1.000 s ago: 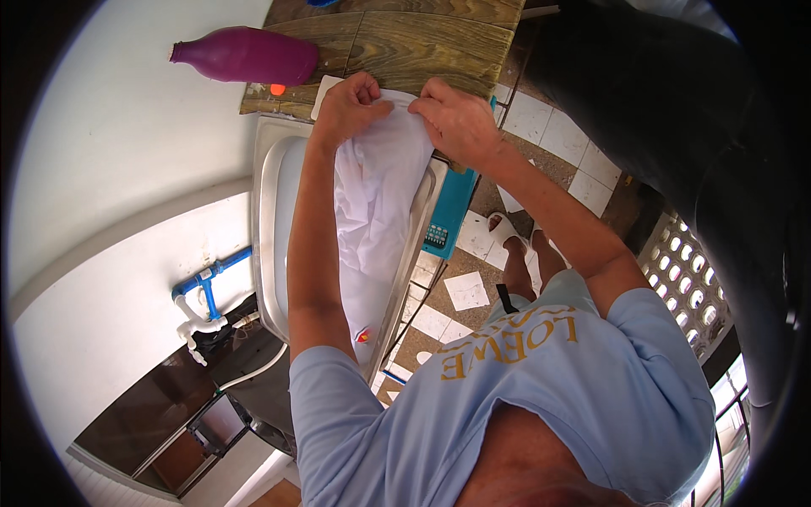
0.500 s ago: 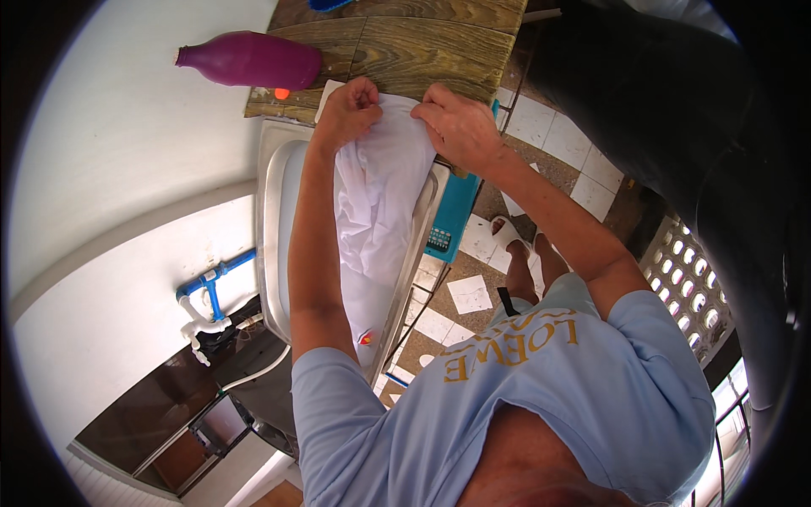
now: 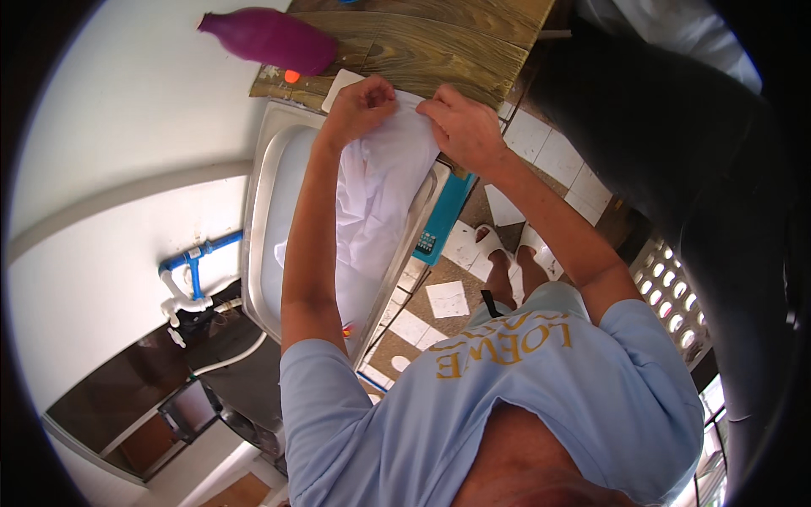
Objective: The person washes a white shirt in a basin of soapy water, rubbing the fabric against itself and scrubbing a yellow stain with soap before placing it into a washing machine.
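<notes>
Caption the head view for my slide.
Left hand and right hand hold one end of white cloth laid along a metal-rimmed sink.

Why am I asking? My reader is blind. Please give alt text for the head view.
A person's left hand and right hand are at the far end of a white cloth partly covering a metal sink. A purple bottle is on the wooden counter beyond.

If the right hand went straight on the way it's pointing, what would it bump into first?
Past the white cloth it touches, the right hand would probably meet the left hand first, though depth is hard to judge.
</notes>
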